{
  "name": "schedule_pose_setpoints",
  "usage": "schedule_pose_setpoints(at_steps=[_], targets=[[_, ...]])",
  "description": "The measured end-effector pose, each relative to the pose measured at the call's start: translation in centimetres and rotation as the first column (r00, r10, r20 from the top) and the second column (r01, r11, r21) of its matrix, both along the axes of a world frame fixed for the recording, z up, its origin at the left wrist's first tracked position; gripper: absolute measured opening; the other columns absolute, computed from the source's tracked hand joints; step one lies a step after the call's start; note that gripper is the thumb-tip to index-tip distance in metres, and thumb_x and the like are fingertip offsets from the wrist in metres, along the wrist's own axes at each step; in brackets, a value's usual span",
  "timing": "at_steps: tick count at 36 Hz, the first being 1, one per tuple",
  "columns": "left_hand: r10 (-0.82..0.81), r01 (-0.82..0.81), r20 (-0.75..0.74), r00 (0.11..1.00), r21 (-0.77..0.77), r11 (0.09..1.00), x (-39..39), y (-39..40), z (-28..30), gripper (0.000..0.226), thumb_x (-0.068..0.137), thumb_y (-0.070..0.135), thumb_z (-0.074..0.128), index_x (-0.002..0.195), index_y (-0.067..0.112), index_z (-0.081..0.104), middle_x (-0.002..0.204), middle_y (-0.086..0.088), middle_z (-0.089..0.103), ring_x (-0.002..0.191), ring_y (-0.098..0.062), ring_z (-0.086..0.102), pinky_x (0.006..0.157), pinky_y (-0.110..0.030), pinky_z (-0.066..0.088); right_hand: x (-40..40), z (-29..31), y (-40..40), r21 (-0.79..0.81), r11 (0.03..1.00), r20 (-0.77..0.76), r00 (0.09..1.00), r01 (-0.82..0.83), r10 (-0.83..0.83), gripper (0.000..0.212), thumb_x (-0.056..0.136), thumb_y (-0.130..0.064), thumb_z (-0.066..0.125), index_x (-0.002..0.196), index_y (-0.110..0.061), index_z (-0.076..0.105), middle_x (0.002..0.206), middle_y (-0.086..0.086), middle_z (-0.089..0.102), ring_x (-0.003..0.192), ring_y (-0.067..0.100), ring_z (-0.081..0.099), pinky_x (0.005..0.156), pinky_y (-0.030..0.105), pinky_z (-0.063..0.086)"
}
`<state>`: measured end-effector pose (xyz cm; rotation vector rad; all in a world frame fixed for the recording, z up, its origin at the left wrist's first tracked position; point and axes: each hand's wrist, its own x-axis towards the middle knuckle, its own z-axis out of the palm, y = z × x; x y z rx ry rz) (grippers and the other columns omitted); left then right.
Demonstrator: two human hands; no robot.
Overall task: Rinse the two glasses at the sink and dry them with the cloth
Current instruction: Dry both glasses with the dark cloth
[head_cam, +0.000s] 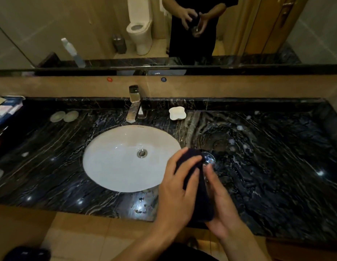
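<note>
A dark cloth (196, 178) is wrapped over a clear glass (209, 159) that I hold above the counter, just right of the white sink (114, 166). My left hand (178, 187) presses the cloth against the glass from the left. My right hand (219, 202) grips the glass and the hanging end of the cloth from the right. Only the far end of the glass shows beyond the cloth. A second glass is not visible.
The black marble counter (267, 166) runs wide to the right. A chrome tap (134, 104) stands behind the sink, a white soap dish (177, 113) to its right, two round coasters (64, 116) to its left. Boxes (5, 110) sit at far left. A mirror fills the wall.
</note>
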<state>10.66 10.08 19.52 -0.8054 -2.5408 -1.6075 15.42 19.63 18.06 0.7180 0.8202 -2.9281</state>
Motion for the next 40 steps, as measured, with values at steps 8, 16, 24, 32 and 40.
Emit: schedule_pose_setpoints(at_steps=[8, 16, 24, 32, 40], targets=[[-0.137, 0.142, -0.183, 0.974, 0.017, 0.990, 3.9, -3.0, -3.0, 0.034, 0.103, 0.031, 0.049, 0.135, 0.038, 0.059, 0.157, 0.007, 0.038, 0.145, -0.024, 0.037, 0.115, -0.029, 0.035, -0.4, -0.4, 1.1, 0.016, 0.991, 0.151, 0.980, 0.129, -0.130, 0.066, 0.081, -0.060, 0.064, 0.128, -0.014, 0.064, 0.119, 0.025, 0.069, 0.095, 0.037, 0.069, 0.088, 0.047, 0.053], [0.073, -0.090, 0.107, 0.992, 0.165, 0.982, 2.3, -1.5, -0.4, 0.032, 0.098, 0.029, 0.052, 0.120, 0.048, 0.063, 0.144, 0.015, 0.044, 0.137, -0.004, 0.041, 0.108, -0.011, 0.032, 0.3, -0.5, 0.0, 0.015, 1.000, 0.092, 0.996, -0.016, 0.015, 0.069, 0.094, -0.061, 0.045, 0.134, -0.007, 0.060, 0.136, 0.024, 0.059, 0.133, 0.042, 0.050, 0.108, 0.046, 0.039], [0.218, -0.286, 0.299, 0.929, 0.206, 0.936, -2.9, 0.0, 0.2, 0.027, 0.100, 0.013, 0.055, 0.109, 0.035, 0.068, 0.118, 0.014, 0.065, 0.114, 0.000, 0.058, 0.104, -0.030, 0.046, 0.3, 0.1, -0.5, 0.210, 0.968, 0.151, 0.983, -0.137, 0.107, 0.054, 0.101, -0.050, 0.033, 0.138, -0.018, 0.056, 0.125, 0.009, 0.071, 0.112, 0.025, 0.070, 0.083, 0.040, 0.058], [0.138, -0.151, 0.180, 0.974, 0.061, 0.987, -1.5, 0.4, 0.1, 0.029, 0.098, 0.010, 0.059, 0.112, 0.032, 0.069, 0.126, 0.014, 0.059, 0.120, 0.010, 0.049, 0.096, -0.001, 0.033, 0.1, 0.4, -0.6, 0.213, 0.974, 0.149, 0.988, -0.082, 0.051, 0.064, 0.078, -0.062, 0.059, 0.133, -0.028, 0.061, 0.126, 0.006, 0.071, 0.116, 0.027, 0.067, 0.100, 0.055, 0.051], [0.030, -0.045, 0.198, 0.980, 0.072, 0.996, 3.9, -2.4, -3.0, 0.037, 0.096, 0.037, 0.049, 0.131, 0.048, 0.055, 0.140, 0.023, 0.050, 0.135, -0.003, 0.045, 0.107, -0.011, 0.033, -0.5, -0.1, 2.8, -0.026, 0.993, 0.044, 0.992, 0.118, -0.117, 0.091, 0.043, -0.049, 0.097, 0.124, -0.016, 0.068, 0.122, 0.015, 0.068, 0.109, 0.031, 0.065, 0.093, 0.049, 0.053]])
